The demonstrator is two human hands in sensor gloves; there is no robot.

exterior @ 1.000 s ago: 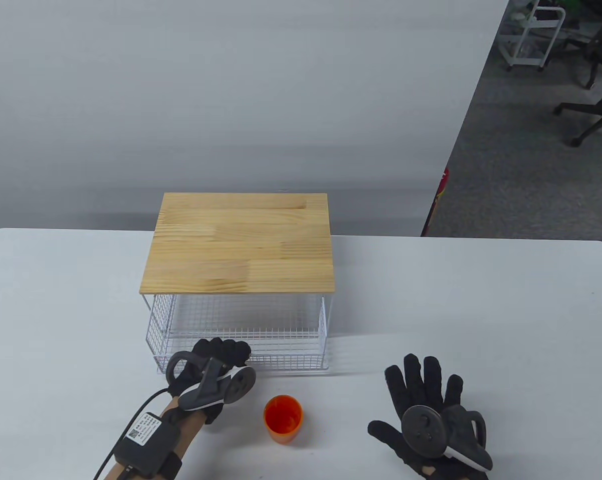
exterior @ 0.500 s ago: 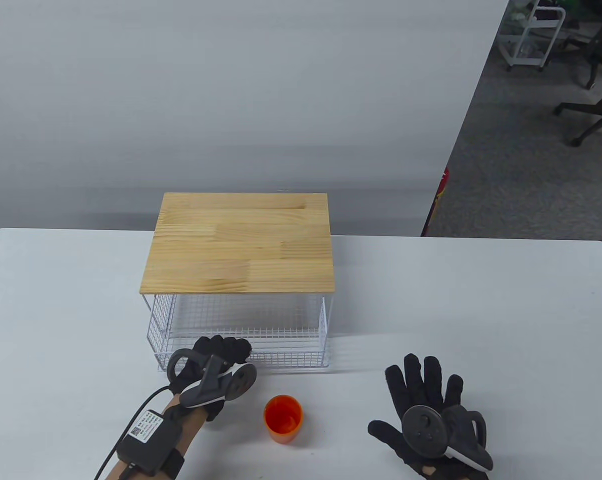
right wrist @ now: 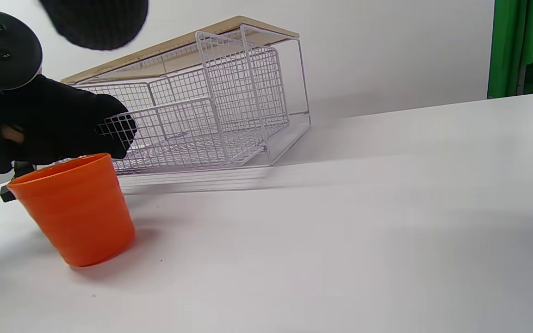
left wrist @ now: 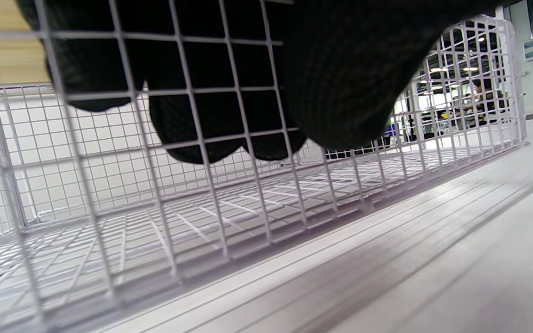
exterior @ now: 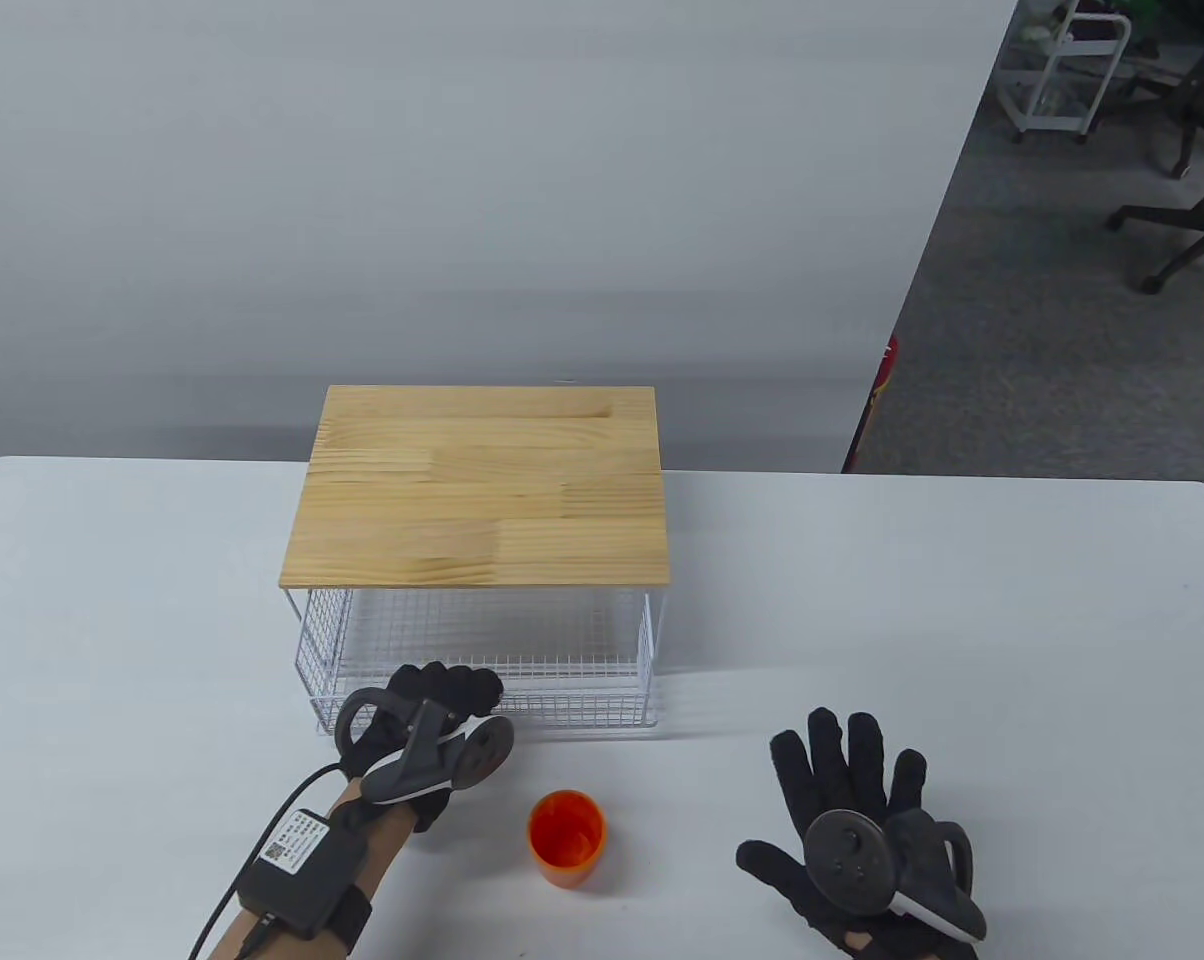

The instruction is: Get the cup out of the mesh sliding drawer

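Note:
The orange cup (exterior: 566, 838) stands upright on the white table, outside the drawer and between my hands; the right wrist view shows it at lower left (right wrist: 74, 208). The white mesh drawer (exterior: 582, 702) sticks out a little from under the wooden top (exterior: 482, 490) and holds nothing. My left hand (exterior: 449, 693) grips the drawer's front wall near its left end, fingers (left wrist: 229, 138) inside the mesh and thumb outside. My right hand (exterior: 847, 775) rests flat on the table, fingers spread, right of the cup and holding nothing.
The wire frame with its wooden top stands mid-table, its right side (right wrist: 289, 92) seen in the right wrist view. The table's far edge (exterior: 862, 480) runs behind it. Office chairs and a cart stand on the floor beyond at upper right.
The drawer has slid a short way back under the wooden top, with my left hand moving forward on its front wall. The cup and my right hand have not moved.

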